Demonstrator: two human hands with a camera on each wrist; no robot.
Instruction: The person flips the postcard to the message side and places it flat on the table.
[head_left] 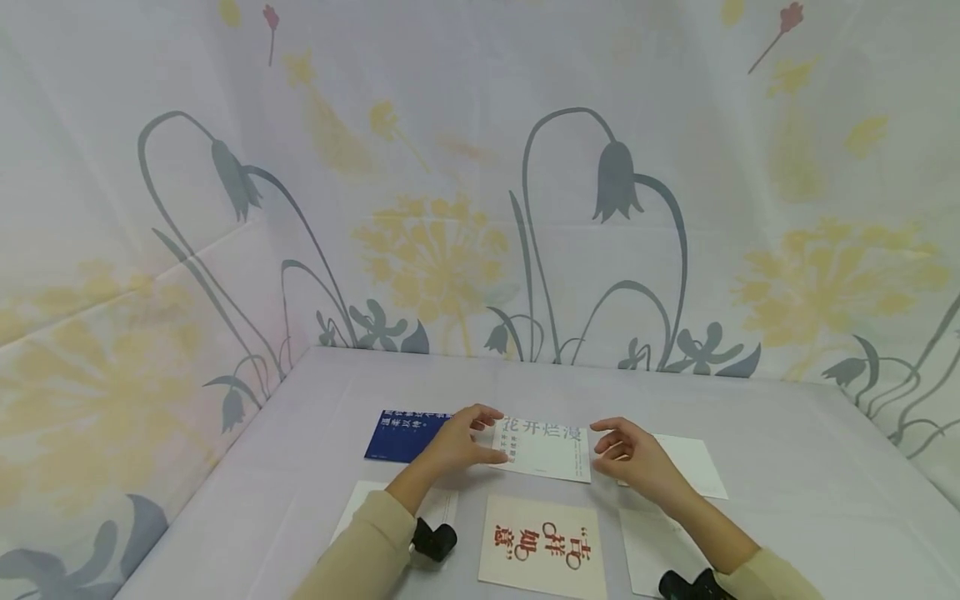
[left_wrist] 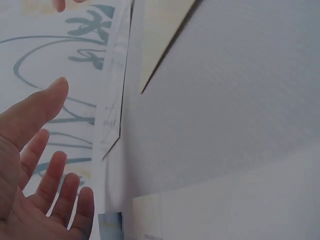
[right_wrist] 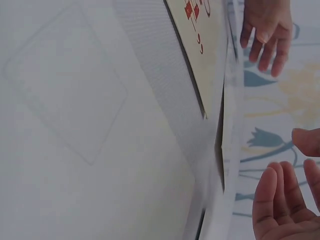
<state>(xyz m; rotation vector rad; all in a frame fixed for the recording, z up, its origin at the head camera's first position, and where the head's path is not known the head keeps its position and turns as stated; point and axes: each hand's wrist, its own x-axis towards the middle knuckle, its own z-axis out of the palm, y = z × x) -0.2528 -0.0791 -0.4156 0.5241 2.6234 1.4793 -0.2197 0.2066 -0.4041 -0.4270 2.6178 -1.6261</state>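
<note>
In the head view my left hand (head_left: 450, 446) hovers between a dark blue card (head_left: 401, 439) and a white card with grey-blue Chinese characters (head_left: 551, 458). Its thumb and fingers are spread around the white card's left end, and the left wrist view shows nothing in that hand (left_wrist: 12, 215). Past the white card's right end is my right hand (head_left: 637, 462), its fingers loosely bent and holding nothing, as the right wrist view confirms for this hand (right_wrist: 285, 220). Behind its fingers lies a plain white card (head_left: 693, 462), partly covered.
Nearer to me, a cream card with red characters (head_left: 540, 550) lies between two whitish cards, one under the left forearm (head_left: 360, 500) and one by the right forearm (head_left: 652, 542). A pale cloth covers the table (head_left: 600, 383); a flower-printed curtain (head_left: 480, 167) hangs behind.
</note>
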